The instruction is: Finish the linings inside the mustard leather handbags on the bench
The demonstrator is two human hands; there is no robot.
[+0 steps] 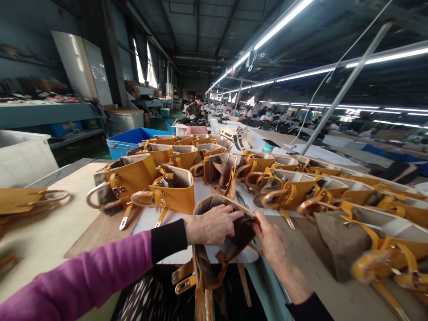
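Note:
A mustard-yellow handbag [214, 249] with a grey-brown lining lies at the near edge of the workbench, its mouth facing me. My left hand [210, 225], in a purple sleeve with a black cuff, rests on the bag's top, fingers bent over the rim of the opening. My right hand [272, 243] grips the right side of the opening, fingers tucked into the lining. Straps with metal buckles [182, 278] hang from the bag over the bench edge.
Many similar yellow handbags [174, 189] with wrapped handles cover the workbench [43, 240] ahead and to the right. A blue bin [130, 138] and a white tub [20, 156] stand at the left. Other people work at benches far back.

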